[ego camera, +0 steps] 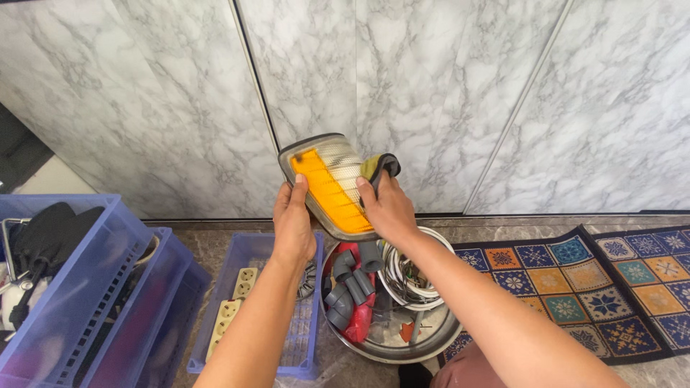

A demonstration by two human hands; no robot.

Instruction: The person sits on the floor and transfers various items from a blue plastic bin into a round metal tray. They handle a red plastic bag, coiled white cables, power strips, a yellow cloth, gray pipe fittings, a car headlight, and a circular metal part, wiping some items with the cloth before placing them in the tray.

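Held up before the marble wall – 1 lamp lens [332,185], orange and clear, above the metal basin [431,343]. Left hand [293,224] closed on lower edge; right hand [388,208] pressing cloth [377,167] against it. Probably light, stiff, brittle plastic – better gripped at rim.

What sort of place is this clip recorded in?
Probably a home storage corner: marble-look wall panels, a patterned rug, blue plastic crates and a metal basin of pipe fittings and cable.

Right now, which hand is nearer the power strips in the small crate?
Left. The left hand is up on the lamp lens, above the power strips; the right hand is farther right.
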